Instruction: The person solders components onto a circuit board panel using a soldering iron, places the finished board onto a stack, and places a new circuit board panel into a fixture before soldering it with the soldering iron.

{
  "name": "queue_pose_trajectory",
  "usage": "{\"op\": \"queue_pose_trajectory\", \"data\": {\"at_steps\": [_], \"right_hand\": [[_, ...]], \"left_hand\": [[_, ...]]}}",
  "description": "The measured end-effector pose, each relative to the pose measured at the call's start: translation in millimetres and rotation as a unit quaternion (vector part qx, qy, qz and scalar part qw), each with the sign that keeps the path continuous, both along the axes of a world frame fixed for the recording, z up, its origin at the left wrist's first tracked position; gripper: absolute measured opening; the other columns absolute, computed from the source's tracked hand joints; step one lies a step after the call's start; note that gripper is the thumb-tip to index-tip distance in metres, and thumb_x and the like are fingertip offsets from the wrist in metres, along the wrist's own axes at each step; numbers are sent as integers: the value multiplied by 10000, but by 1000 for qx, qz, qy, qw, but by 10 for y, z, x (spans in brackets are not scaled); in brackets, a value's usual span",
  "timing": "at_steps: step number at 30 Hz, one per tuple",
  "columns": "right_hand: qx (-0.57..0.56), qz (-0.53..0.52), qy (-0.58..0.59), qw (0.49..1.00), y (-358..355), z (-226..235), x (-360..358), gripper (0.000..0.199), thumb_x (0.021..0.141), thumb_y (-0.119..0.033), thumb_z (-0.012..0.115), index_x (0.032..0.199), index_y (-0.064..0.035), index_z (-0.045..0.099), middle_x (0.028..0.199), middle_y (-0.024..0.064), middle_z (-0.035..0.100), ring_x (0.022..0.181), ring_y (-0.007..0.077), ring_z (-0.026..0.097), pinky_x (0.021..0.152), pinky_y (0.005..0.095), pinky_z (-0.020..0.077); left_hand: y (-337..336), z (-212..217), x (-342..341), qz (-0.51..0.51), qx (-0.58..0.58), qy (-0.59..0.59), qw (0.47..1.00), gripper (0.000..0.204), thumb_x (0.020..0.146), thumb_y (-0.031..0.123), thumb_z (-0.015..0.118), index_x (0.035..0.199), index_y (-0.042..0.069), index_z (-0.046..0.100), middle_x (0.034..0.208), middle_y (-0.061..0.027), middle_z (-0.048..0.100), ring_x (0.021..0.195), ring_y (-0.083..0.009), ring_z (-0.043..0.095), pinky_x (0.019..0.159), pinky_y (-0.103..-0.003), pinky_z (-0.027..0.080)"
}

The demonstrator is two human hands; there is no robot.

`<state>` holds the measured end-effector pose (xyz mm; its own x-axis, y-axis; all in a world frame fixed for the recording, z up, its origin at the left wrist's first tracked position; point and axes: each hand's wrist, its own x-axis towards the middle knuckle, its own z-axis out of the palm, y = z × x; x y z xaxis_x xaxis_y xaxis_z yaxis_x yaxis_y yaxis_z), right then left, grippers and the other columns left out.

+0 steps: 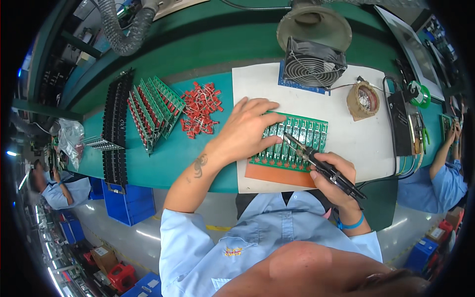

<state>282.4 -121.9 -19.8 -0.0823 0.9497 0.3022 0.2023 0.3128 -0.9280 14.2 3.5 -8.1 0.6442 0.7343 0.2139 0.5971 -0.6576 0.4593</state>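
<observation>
A green circuit board panel [320, 129] with rows of narrow identical sections lies on an orange-brown sheet [277, 175]. My left hand [243, 131] rests over the panel's left part, fingers stretched out, index finger and thumb apart on its surface. My right hand [330, 192] is wrapped round a black soldering iron [324, 168], which carries a metal attachment near its front. The iron slants to the upper left, and its tip is at the panel close to my left index finger and thumb. Whether the tip touches the panel I cannot tell.
Left of the white mat [356, 136] lie loose red components [200, 106], stacked boards with red parts [153, 111] and black strips [115, 128]. A fan [316, 64], a round tin [362, 100] and a green solder spool [420, 95] stand behind and right. Other people work at both sides.
</observation>
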Motion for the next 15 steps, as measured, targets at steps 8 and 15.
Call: {"op": "queue_pose_trajectory", "data": {"at_steps": [8,15], "right_hand": [[-9,0,4,1000,-14,-20,4,425,750,67,808,1171,24,759,890,118,755,682,174,611,644,274,480],[9,2,7,1000,-96,77,130,439,753,67,798,1187,33,740,843,120,724,671,171,591,641,278,476]], "left_hand": [[9,1,1,-3,2,8,1000,474,814,262,906,1250,119,789,1419,-82,689,1359,-306,586,1179,-451,431],[13,18,8,2,-22,6,1000,472,816,264,907,1250,117,795,1424,-88,690,1365,-304,584,1179,-454,433]]}}
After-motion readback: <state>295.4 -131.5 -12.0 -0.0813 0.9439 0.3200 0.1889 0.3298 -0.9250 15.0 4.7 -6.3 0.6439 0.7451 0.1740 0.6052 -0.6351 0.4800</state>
